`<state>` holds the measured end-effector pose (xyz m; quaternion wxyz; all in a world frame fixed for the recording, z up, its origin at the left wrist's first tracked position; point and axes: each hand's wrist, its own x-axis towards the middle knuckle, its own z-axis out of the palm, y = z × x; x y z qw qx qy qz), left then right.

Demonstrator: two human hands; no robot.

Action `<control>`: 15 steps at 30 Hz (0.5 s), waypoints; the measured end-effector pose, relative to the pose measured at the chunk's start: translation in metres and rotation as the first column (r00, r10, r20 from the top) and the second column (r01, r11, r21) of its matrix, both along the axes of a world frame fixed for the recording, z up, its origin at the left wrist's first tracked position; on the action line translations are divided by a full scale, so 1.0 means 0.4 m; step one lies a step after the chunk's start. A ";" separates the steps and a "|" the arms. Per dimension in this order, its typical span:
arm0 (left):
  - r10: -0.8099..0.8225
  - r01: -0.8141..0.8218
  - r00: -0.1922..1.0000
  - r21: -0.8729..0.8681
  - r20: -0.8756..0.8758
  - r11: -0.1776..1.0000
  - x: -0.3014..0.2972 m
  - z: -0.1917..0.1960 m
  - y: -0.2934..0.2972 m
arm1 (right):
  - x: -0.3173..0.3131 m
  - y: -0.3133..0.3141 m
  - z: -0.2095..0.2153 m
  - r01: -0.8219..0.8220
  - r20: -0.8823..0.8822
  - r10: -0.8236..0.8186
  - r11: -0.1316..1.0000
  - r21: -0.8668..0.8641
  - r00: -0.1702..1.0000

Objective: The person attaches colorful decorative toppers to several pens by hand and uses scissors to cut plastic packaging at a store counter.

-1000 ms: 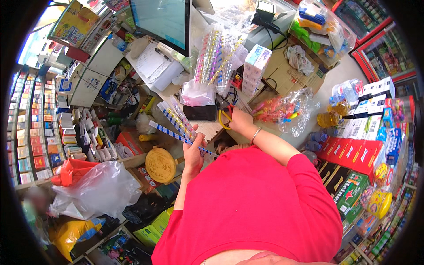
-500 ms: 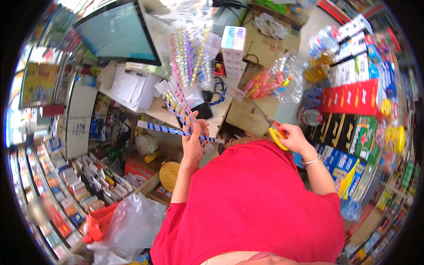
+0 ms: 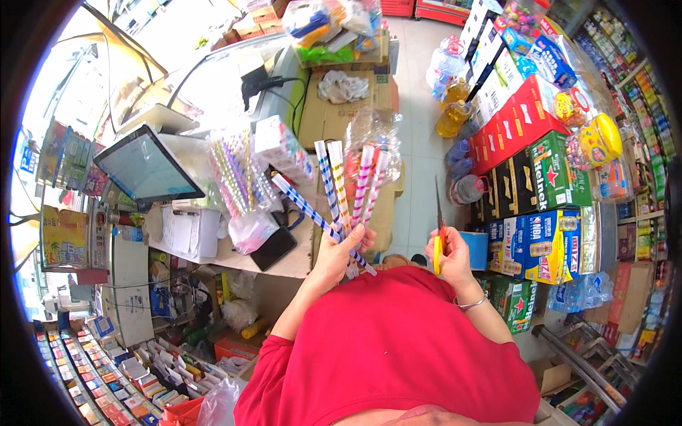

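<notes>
Striped sticks — possibly hollow tubes, though that is hard to tell — are gripped in a fan by the left hand, near the desk. Scissors are gripped by the right hand; their blades are best pointed away from both hands.

Fanned shiny striped sticks; yellow-handled scissors, blades upward

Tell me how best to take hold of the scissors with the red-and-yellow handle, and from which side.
The red-and-yellow-handled scissors are probably best taken by the yellow end of the handle, coming from the wearer's side: the slim dark blades point away from the body, leaving the handle nearest. The person's right grip holds them there.
</notes>
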<state>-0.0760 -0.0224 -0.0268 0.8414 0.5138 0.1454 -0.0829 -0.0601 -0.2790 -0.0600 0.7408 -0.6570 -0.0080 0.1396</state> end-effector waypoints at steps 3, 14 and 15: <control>-0.079 0.076 0.995 0.064 0.053 0.995 0.016 0.027 -0.096 | 0.022 -0.091 0.027 0.016 0.055 -0.017 1.000 0.019 0.998; -0.271 0.258 0.963 0.291 0.003 0.921 0.003 0.068 -0.421 | 0.086 -0.522 0.256 0.090 0.416 0.174 0.835 -0.542 0.893; -0.287 0.279 0.958 0.307 -0.020 0.910 0.005 0.077 -0.447 | 0.091 -0.545 0.291 0.135 0.477 0.259 0.750 -0.647 0.840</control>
